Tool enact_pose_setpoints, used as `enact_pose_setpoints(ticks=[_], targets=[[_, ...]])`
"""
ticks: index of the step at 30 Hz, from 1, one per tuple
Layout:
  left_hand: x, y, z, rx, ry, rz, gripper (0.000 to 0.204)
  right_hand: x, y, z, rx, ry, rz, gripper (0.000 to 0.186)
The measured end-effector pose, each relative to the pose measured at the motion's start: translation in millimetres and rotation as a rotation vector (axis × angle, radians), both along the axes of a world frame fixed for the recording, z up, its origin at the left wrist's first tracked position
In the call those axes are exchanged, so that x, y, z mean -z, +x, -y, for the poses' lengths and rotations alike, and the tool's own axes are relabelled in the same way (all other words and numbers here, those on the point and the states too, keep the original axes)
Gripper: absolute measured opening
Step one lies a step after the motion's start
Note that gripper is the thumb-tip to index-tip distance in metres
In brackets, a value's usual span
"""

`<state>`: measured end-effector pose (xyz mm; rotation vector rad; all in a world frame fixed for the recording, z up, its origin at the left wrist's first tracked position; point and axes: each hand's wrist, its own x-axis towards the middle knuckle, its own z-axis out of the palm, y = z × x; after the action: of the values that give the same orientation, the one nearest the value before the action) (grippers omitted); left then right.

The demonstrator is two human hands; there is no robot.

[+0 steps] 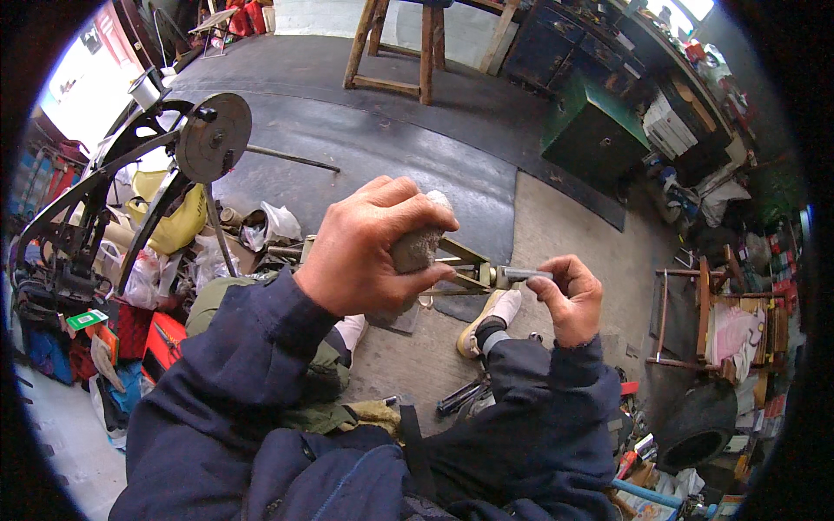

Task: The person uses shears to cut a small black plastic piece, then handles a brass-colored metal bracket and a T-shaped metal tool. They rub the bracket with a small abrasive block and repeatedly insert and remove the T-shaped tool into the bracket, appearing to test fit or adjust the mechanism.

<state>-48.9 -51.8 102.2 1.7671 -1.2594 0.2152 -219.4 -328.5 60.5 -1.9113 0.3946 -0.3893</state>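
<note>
My left hand [369,247] is closed round a rough grey stone-like lump [417,249], held at the middle of the view above my lap. The lump's lower part is mostly hidden by my fingers. To its right, my right hand [573,300] pinches a short, thin grey metal piece [524,273] between thumb and fingers, its free end pointing left. Between and below both hands is a pale metal frame [473,267] with slanted bars; its left part is hidden behind my left hand. Whether the metal piece touches the frame, I cannot tell.
A black cast-iron machine with a round metal wheel [214,138] stands at left, above plastic bags and a yellow container [162,208]. A wooden stool [426,52] is at the far side, a green metal box [595,130] at far right. A tire [695,427] lies lower right.
</note>
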Motion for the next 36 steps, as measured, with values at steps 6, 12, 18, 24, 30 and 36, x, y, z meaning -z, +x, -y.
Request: enact_pose_setpoints(ticks=[6, 12, 18, 24, 30, 36], targets=[[-1, -1, 0, 0.003, 0.008, -0.001, 0.044, 19, 17, -16, 0.191, -0.306, 0.167, 0.025], [-1, -1, 2, -0.006, 0.008, 0.003, 0.044, 15, 21, -14, 0.065, -0.439, -0.089, 0.050], [0, 0, 3, 0.009, -0.002, 0.004, 0.044, 32, 19, -3, -0.081, -0.524, -0.317, 0.071], [0, 0, 2, 0.019, -0.018, -0.013, 0.044, 44, 14, 0, -0.253, -0.627, -0.585, 0.046], [0, 1, 0, 0.012, -0.026, 0.006, 0.045, 23, 4, -1, -0.439, -0.535, -0.741, 0.029], [0, 1, -2, -0.001, -0.009, -0.024, 0.045, -15, -13, 9, -0.503, 0.003, -0.607, 0.025]])
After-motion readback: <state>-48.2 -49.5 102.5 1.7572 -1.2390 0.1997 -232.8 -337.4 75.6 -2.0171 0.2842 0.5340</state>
